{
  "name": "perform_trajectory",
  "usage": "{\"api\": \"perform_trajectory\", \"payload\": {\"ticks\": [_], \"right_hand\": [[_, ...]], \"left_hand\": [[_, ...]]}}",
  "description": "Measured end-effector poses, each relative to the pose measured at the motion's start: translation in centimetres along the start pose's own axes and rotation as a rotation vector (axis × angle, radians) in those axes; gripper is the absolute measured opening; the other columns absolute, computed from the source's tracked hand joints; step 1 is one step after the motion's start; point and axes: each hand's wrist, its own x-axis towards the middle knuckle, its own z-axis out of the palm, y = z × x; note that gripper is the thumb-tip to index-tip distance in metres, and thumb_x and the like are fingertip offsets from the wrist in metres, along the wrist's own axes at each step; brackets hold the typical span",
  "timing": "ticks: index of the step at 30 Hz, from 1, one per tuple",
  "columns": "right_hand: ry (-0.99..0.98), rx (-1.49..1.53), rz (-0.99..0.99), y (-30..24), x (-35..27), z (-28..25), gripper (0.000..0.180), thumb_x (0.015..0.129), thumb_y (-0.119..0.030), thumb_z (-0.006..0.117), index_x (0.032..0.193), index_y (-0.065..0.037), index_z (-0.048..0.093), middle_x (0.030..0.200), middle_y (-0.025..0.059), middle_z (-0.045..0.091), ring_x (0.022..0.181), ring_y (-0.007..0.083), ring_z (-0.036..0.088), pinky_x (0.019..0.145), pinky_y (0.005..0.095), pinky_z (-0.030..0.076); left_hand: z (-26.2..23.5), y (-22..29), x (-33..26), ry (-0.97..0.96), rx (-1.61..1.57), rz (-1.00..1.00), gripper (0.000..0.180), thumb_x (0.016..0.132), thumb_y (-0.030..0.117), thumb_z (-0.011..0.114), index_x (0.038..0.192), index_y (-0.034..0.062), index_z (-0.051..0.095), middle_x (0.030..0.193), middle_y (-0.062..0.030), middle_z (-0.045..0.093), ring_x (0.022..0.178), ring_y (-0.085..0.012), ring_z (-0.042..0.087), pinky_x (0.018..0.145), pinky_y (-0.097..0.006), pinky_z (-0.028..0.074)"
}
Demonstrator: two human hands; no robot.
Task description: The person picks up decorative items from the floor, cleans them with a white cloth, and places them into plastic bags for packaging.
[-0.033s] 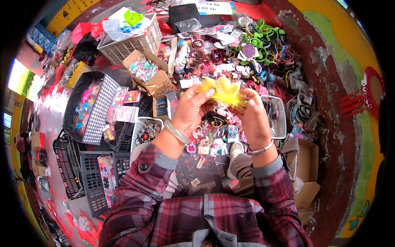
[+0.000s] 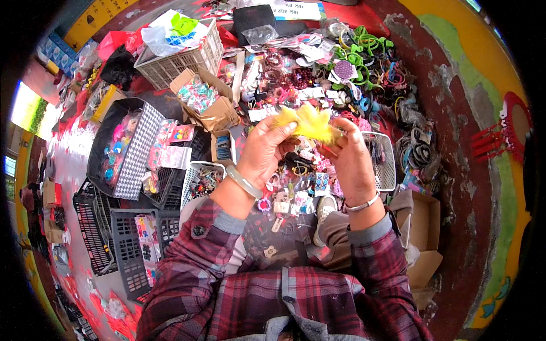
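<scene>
Gripping one fluffy yellow piece [image 2: 309, 124] with my left hand [image 2: 268, 143], I curl my right hand [image 2: 351, 156] at its right edge, grip unclear. I wear two bracelets [image 2: 244, 183].

Through my head camera, bold dark characters stand on a white panel [image 2: 296, 11] at the far edge of the spread; I cannot read the small dark marks along the yellow wall band [image 2: 101, 21], upper left.

Maroon wall [image 2: 455, 133] (patchily worn), bright opening [image 2: 25, 108].
</scene>
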Motion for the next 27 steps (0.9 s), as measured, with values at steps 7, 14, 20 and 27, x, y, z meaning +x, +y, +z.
{"api": "perform_trajectory", "payload": {"ticks": [7, 14, 20, 27], "right_hand": [[0.078, -0.388, -0.397, -0.4, 0.9, -2.8, 0.035, 0.075, 0.002, 0.059, 0.108, -0.004, 0.047, 0.078, -0.0015, 0.051, 0.073, 0.007, 0.048, 0.071, 0.0207, 0.04], [-0.062, -0.798, -0.576, 0.7, -0.2, -0.8, 0.063, 0.069, 0.008, 0.051, 0.129, 0.001, 0.033, 0.1, 0.006, 0.054, 0.11, 0.0185, 0.047, 0.099, 0.0347, 0.029], [-0.125, -0.837, -0.52, 1.1, 0.8, -0.7, 0.072, 0.073, -0.017, 0.068, 0.133, -0.004, 0.031, 0.134, 0.0165, 0.034, 0.129, 0.0226, 0.024, 0.103, 0.0376, 0.022], [-0.177, -0.836, -0.389, 1.0, 1.6, -3.8, 0.029, 0.074, -0.011, 0.068, 0.102, -0.005, 0.062, 0.121, 0.0127, 0.049, 0.119, 0.0217, 0.039, 0.096, 0.0335, 0.032]], "left_hand": [[-0.1, -0.2, 0.0, -0.015, 0.108, 0.043, 0.022, 0.079, 0.002, 0.058, 0.101, 0.0043, 0.054, 0.089, -0.0051, 0.062, 0.072, -0.011, 0.06, 0.061, -0.022, 0.049], [-0.2, -0.4, -0.3, -0.07, 0.296, 0.114, 0.024, 0.078, 0.0, 0.059, 0.1, 0.0021, 0.053, 0.09, -0.0039, 0.06, 0.078, -0.01, 0.058, 0.069, -0.023, 0.047], [-0.4, -0.9, -0.3, -0.155, 0.446, 0.169, 0.025, 0.077, -0.002, 0.059, 0.101, 0.0016, 0.053, 0.093, -0.003, 0.059, 0.086, -0.0095, 0.055, 0.078, -0.025, 0.045], [-0.5, -0.9, -0.3, -0.24, 0.517, 0.136, 0.032, 0.073, -0.002, 0.061, 0.104, 0.0013, 0.051, 0.098, -0.0032, 0.057, 0.088, -0.0092, 0.055, 0.078, -0.024, 0.045]]}}
